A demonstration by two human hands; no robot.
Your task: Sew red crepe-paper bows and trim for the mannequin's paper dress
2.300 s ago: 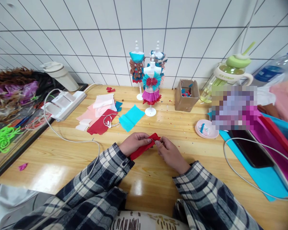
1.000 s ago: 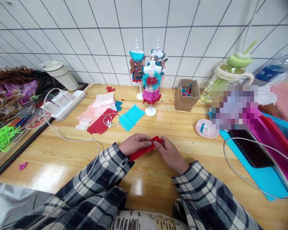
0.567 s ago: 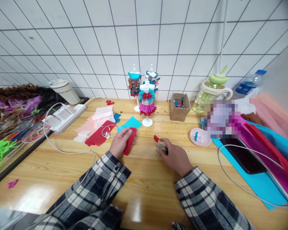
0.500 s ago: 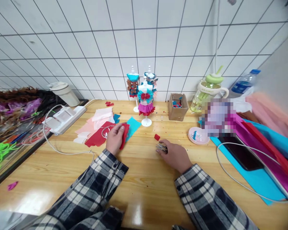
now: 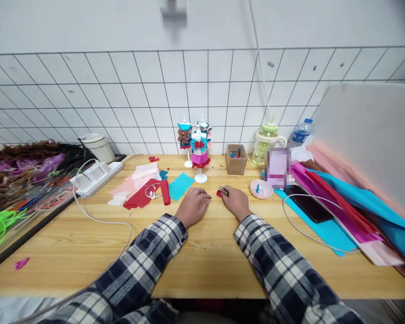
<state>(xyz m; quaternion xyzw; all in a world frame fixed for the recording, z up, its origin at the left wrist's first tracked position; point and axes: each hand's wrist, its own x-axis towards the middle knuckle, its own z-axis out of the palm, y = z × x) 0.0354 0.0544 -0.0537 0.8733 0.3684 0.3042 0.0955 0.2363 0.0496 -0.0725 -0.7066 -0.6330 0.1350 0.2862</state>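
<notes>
Small thread snips (image 5: 223,191) sit in my right hand (image 5: 236,202), its fingers closed around them. Just beneath their tips lies a small red piece (image 5: 219,193) on the wooden table. My left hand (image 5: 193,207) rests low over the table to the left of that piece, fingers stretched out and seemingly holding nothing. Left of it are a folded red strip (image 5: 164,192), a larger red sheet (image 5: 142,195) with a white cord loop on it, and a turquoise sheet (image 5: 181,186). Small dress forms (image 5: 200,155) in ruffled outfits stand behind.
Around the hands are a cardboard box (image 5: 236,165), a pink dish (image 5: 261,189), a green-lidded jug (image 5: 268,141) and a dark phone (image 5: 308,202) on coloured sheets. On the left are a power strip (image 5: 101,177), a white cup (image 5: 99,148) and a heap of scraps (image 5: 30,157).
My left hand has let go of the folded red strip, now on the red sheet, and moved right toward the small red piece. The snips have come over that piece. The view has tilted up.
</notes>
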